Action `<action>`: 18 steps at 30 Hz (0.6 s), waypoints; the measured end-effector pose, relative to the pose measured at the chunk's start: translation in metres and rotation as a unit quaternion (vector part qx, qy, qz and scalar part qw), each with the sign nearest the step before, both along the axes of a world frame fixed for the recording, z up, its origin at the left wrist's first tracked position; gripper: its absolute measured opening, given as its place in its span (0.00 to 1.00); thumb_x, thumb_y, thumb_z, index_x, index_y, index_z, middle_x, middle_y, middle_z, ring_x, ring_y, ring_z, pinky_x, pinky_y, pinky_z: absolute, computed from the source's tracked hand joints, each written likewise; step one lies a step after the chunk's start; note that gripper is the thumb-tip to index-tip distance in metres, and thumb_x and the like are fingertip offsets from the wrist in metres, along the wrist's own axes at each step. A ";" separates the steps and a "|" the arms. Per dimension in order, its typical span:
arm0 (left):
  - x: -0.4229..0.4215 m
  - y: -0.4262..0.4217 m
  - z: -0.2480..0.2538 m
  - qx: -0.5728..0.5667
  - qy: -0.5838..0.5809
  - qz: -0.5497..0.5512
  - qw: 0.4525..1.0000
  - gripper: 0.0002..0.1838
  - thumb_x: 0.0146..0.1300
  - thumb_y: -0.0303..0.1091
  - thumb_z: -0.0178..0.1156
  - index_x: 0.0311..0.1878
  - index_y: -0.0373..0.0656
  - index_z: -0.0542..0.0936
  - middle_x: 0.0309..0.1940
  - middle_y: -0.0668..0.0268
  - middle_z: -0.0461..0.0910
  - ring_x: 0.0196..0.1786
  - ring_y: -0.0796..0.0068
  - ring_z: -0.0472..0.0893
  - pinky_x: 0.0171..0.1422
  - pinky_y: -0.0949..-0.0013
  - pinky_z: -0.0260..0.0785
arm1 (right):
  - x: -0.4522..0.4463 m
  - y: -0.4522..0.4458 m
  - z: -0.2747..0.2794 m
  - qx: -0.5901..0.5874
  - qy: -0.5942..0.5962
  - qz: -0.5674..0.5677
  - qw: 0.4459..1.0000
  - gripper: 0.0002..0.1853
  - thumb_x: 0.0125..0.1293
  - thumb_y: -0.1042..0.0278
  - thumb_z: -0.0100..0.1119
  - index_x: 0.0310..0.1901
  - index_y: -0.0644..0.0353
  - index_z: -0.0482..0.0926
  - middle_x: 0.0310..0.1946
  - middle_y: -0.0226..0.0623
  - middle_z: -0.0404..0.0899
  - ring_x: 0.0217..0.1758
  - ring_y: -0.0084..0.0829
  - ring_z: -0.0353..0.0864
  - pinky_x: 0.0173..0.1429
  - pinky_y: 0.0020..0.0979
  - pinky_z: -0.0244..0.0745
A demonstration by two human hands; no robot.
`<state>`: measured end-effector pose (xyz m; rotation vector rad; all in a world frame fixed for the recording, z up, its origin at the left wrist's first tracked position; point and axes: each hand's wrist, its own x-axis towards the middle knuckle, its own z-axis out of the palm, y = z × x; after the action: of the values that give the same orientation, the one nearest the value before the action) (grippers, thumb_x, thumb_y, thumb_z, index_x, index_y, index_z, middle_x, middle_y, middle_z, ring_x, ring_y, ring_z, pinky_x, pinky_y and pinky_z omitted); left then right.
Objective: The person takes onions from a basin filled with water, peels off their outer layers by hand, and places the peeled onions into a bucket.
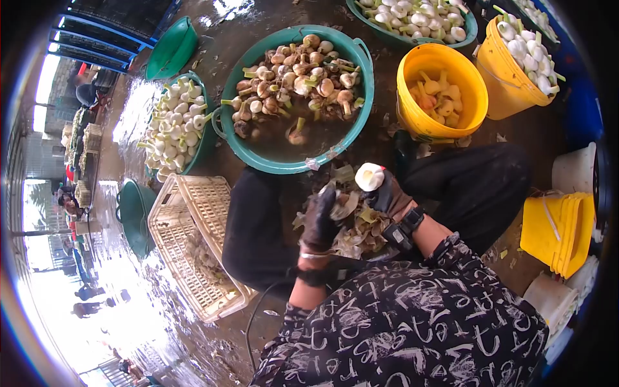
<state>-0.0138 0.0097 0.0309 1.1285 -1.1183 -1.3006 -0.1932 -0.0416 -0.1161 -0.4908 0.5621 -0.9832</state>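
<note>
My right hand (pixel 387 195), in a dark glove, holds a peeled white garlic bulb (pixel 369 177) at its fingertips. Beside it on the left, my gloved left hand (pixel 321 218) is curled around a piece of loose brownish skin (pixel 345 205). Both hands are above a heap of garlic peelings (pixel 364 233) between my legs. Ahead of them stands a large green tub (pixel 293 166) with unpeeled, brownish garlic bulbs (pixel 302 82) in murky water.
A yellow bucket (pixel 474 116) with garlic stands ahead right, another (pixel 493 71) beyond it. A white crate (pixel 187 258) lies at left, near a basin of white garlic (pixel 174 132). Yellow containers (pixel 558 232) stand at right. People (pixel 87 303) are far left.
</note>
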 end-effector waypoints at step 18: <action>0.022 -0.099 -0.024 0.125 -0.456 0.059 0.879 0.27 0.50 0.51 0.68 0.44 0.36 0.76 0.37 0.52 0.79 0.41 0.59 0.79 0.46 0.62 0.71 | 0.009 -0.002 0.047 0.075 0.024 -0.012 0.997 0.19 0.69 0.51 0.44 0.50 0.57 0.74 0.39 0.32 0.79 0.39 0.25 0.80 0.41 0.23 0.74</action>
<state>0.0081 -0.0890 0.0069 2.0867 -1.5257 -0.8013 -0.1844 -0.0435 -0.0686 -0.3744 0.6805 -0.9465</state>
